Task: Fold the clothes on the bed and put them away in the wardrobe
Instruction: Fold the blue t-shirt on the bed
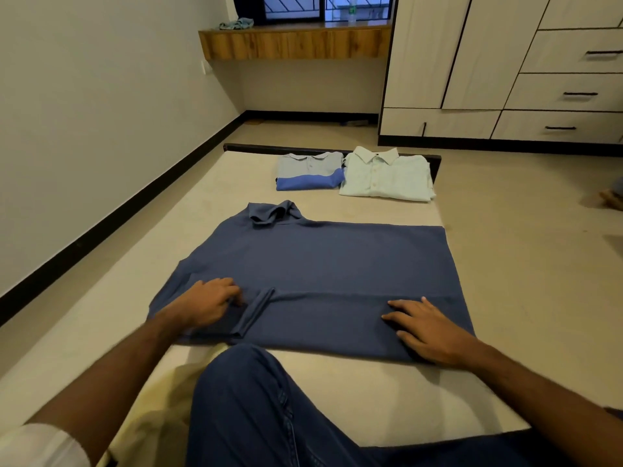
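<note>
A dark blue shirt (323, 264) lies spread flat across the bed (236, 176) at the centre of the frame, its collar (273, 212) bunched at the upper left edge of the cloth and its near side folded over along a straight crease. From my remote seat I see both hands on that folded strip. The left hand (205, 305), lower left of centre, has its fingers curled down onto the fabric beside a folded sleeve (254, 311); whether its grip pinches the cloth or only presses it, I cannot tell. The right hand (428, 328), lower right of centre, lies flat with fingers straight and spread, its grip wide and holding nothing, pressing the shirt down.

Beyond the blue shirt, toward the far end of the bed, two folded garments sit side by side and just touching: a grey and blue polo (310, 171) on the left and a pale green button shirt (387, 176) on the right. My knee in blue jeans (256, 399) fills the bottom centre.

The wardrobe (505, 62) with its drawers stands in the upper right, apart from the bed. A wooden shelf (293, 43) runs under the window (323, 6) at the top centre, with a crumpled cloth (236, 24) and a bottle (352, 10) on it.
</note>
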Action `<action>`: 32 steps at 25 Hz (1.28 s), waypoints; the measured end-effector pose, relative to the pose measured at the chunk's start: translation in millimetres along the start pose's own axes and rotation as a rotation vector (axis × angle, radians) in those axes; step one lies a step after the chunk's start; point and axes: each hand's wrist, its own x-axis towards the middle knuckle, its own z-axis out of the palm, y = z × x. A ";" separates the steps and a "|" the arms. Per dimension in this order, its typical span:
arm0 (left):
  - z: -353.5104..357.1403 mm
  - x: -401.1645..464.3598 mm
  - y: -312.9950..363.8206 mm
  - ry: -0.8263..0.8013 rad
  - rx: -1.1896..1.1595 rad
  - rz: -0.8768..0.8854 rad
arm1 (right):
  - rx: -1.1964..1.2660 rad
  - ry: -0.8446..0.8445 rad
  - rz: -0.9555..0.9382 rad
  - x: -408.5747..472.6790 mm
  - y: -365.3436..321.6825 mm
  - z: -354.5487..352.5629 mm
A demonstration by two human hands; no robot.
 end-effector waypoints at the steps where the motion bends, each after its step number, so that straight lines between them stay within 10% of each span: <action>1: 0.1 11.1 3.6 0.014 0.059 -0.015 | -0.011 0.037 -0.019 14.6 0.7 -0.4; 14: -31.7 246.3 -40.2 0.062 0.083 -0.165 | -0.010 0.193 0.111 251.7 103.9 -30.9; 19: -66.6 318.0 -53.2 0.430 0.122 -0.285 | -0.002 0.308 0.129 273.5 129.0 -12.1; 24: -57.0 330.5 -26.0 0.067 0.558 0.352 | 0.045 0.342 0.106 275.1 135.3 -15.4; 32: -93.9 333.3 -13.3 0.067 1.233 0.031 | 0.179 -0.096 0.110 248.7 186.3 -75.2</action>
